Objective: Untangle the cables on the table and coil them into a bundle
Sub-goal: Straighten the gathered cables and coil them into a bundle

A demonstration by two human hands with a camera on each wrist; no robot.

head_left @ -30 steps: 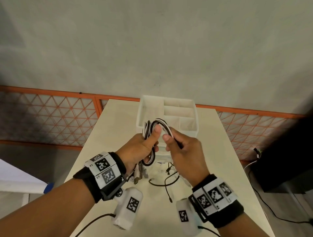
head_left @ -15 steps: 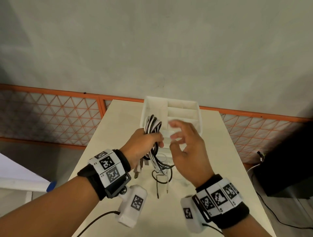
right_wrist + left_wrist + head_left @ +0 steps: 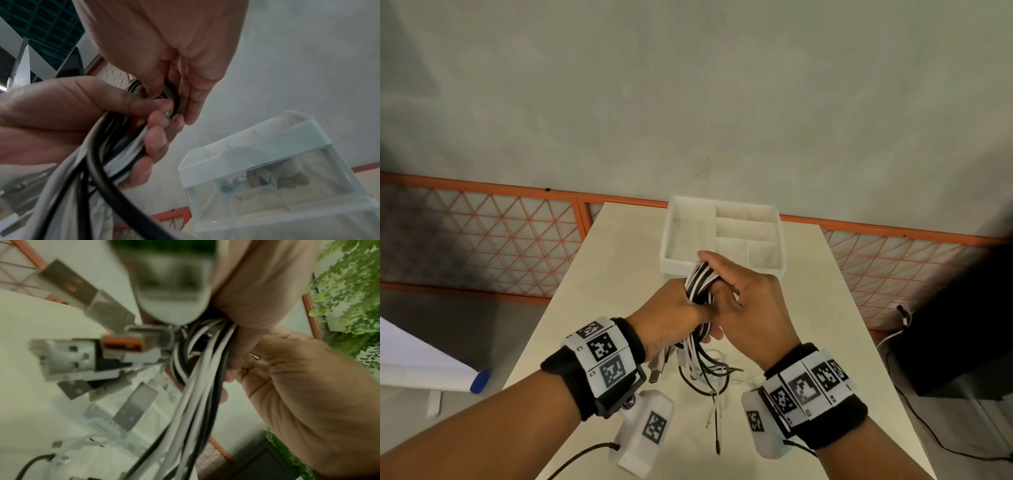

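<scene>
At frame centre my left hand [image 3: 671,315] and right hand [image 3: 743,301] both clamp the half-coiled USB cables [image 3: 700,284], while loose tails [image 3: 709,373] below remain unwound.

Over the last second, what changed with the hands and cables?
The right hand let go half a second ago, opened, and is now closed on the cable bundle again beside the left hand, which kept its grip throughout. Loose cable ends still hang to the table; the white organizer tray stayed put.
</scene>
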